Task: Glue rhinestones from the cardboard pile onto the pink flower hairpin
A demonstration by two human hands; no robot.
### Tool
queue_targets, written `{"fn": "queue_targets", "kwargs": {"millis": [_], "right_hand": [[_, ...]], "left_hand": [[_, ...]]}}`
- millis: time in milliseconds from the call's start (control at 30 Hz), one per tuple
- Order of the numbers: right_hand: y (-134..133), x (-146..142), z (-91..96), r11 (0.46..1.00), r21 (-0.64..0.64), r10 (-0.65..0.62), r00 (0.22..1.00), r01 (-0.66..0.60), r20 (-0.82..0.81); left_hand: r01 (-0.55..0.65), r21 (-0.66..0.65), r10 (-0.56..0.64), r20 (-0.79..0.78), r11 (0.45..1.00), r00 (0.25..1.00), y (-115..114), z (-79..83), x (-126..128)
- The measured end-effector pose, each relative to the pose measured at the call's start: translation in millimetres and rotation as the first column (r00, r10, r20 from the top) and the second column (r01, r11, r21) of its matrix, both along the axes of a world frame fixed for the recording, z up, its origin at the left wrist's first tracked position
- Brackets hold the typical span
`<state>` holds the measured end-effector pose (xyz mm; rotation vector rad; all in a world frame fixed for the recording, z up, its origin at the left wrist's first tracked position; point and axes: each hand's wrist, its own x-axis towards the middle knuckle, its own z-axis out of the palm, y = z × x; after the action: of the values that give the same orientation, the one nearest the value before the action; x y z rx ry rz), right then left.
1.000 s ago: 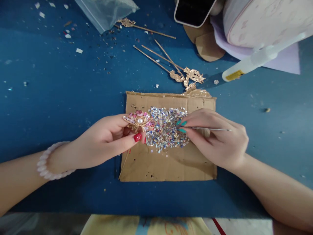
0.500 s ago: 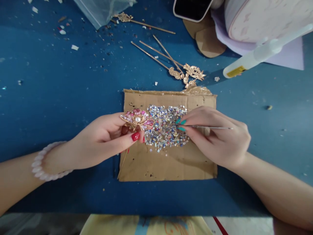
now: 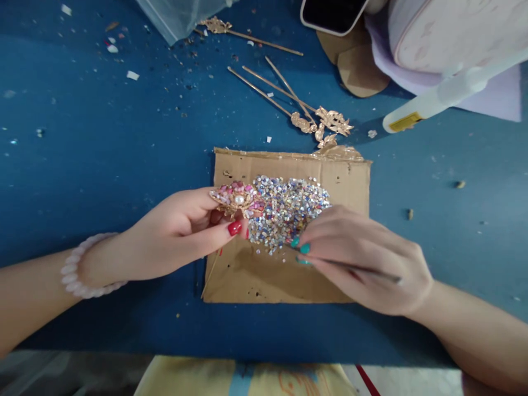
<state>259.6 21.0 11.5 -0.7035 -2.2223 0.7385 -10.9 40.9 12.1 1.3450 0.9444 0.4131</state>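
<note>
My left hand (image 3: 181, 231) is closed on a gold hairpin (image 3: 239, 200), its ornamental head covered in pink stones around a white pearl. A thin gold stem slants down below the fingers. My right hand (image 3: 363, 256) pinches a slim metal tool (image 3: 367, 268); whether it is tweezers or a pick I cannot tell. The tool's tip is at the lower edge of a spread of tiny rhinestones (image 3: 289, 203), silver, blue and multicoloured. These lie on a piece of cardboard (image 3: 264, 280), with the hairpin head just over their left side.
Several bare gold hairpins (image 3: 334, 120) lie beyond the cardboard. Farther back are a clear plastic bag (image 3: 173, 16), a phone (image 3: 332, 14) and brown rounded pieces (image 3: 363, 71). A white glue bottle (image 3: 437, 102) and a pale round container (image 3: 457, 33) are at the right. Scraps dot the blue table (image 3: 103, 137).
My right hand has moved toward me with the tool, from the middle of the rhinestones to their lower edge. My left hand keeps its hold on the hairpin. The whole view has shifted slightly.
</note>
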Motion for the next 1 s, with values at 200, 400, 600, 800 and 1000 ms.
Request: {"fn": "queue_targets", "kwargs": {"millis": [200, 400, 600, 800, 1000], "right_hand": [[-12.1, 0.1, 2.1, 0.992, 0.066, 0.098, 0.987, -0.107, 0.128], [-11.4, -1.2, -0.6, 0.994, 0.031, 0.098, 0.991, -0.101, 0.092], [-10.8, -1.9, -0.4, 0.993, 0.035, 0.106, 0.991, -0.109, 0.084], [-10.0, -1.6, -0.5, 0.992, 0.043, 0.115, 0.990, -0.118, 0.082], [-12.3, -3.3, -1.3, 0.994, 0.037, 0.101, 0.992, -0.104, 0.077]], "left_hand": [[-0.068, -0.037, 0.066, -0.067, 0.997, 0.996, -4.4, 2.5, 2.8], [-0.048, -0.003, 0.047, -0.025, 0.999, 0.999, -2.6, -0.5, 1.0], [0.036, 0.002, -0.036, -0.030, 0.999, 0.999, 1.5, -3.1, -2.5], [0.032, 0.017, -0.032, -0.016, 0.999, 0.999, 2.4, -1.7, -2.0], [0.021, 0.042, -0.020, -0.033, 0.999, 0.999, 2.1, -0.7, -0.2]]}}
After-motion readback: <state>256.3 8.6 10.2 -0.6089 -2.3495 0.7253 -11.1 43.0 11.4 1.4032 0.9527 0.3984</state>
